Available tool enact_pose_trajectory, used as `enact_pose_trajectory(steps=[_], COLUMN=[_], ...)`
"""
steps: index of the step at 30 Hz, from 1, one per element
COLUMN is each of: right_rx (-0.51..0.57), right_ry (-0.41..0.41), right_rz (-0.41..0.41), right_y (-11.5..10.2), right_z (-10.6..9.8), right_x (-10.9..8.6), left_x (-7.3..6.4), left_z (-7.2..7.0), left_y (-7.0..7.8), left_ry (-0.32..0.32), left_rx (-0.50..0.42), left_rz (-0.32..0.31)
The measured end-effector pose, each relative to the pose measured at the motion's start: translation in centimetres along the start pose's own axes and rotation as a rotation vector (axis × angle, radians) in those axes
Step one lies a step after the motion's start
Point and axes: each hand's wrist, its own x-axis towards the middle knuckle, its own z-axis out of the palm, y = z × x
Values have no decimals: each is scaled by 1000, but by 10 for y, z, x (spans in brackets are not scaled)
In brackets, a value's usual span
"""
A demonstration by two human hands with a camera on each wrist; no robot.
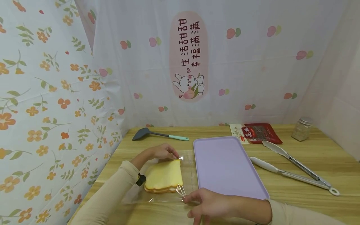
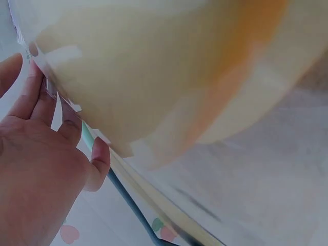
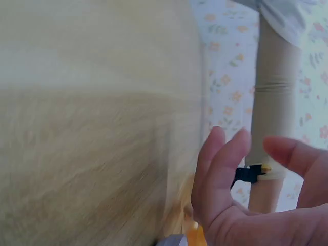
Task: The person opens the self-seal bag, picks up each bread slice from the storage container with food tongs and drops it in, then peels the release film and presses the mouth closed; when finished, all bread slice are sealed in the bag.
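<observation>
A stack of bread slices [image 1: 163, 175] lies inside a clear plastic bag [image 1: 190, 165] on the table; the bread also shows large in the left wrist view. My left hand [image 1: 163, 152] is at the bag's far edge. In the left wrist view its fairly straight fingers touch the plastic, the thumb apart from them. My right hand [image 1: 209, 203] is beside the bag's near right corner, where the film is creased. A gap shows between its thumb and fingers in the right wrist view; whether a fingertip touches the film is unclear.
Right of the bag lies a lavender tray [image 1: 225, 162]. Open white-tipped tongs [image 1: 298, 168] rest beyond it. Toward the back are a red spice packet [image 1: 260, 133], a glass jar [image 1: 302, 129] and a spatula [image 1: 158, 134]. Curtains stand at the left and back.
</observation>
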Motion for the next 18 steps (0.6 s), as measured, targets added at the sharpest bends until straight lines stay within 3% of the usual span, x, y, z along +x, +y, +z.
enact_pose_trajectory(steps=[6, 11, 18], right_rx=[131, 130, 111], right_ry=[64, 171, 221], right_rz=[26, 25, 41], right_y=[-2, -5, -5], right_z=[-2, -3, 4], right_x=[0, 7, 15], left_x=[0, 1, 5], left_z=[2, 2, 6], left_y=[3, 9, 15], left_ry=[1, 22, 48], left_rx=[90, 130, 186], left_rz=[14, 30, 29])
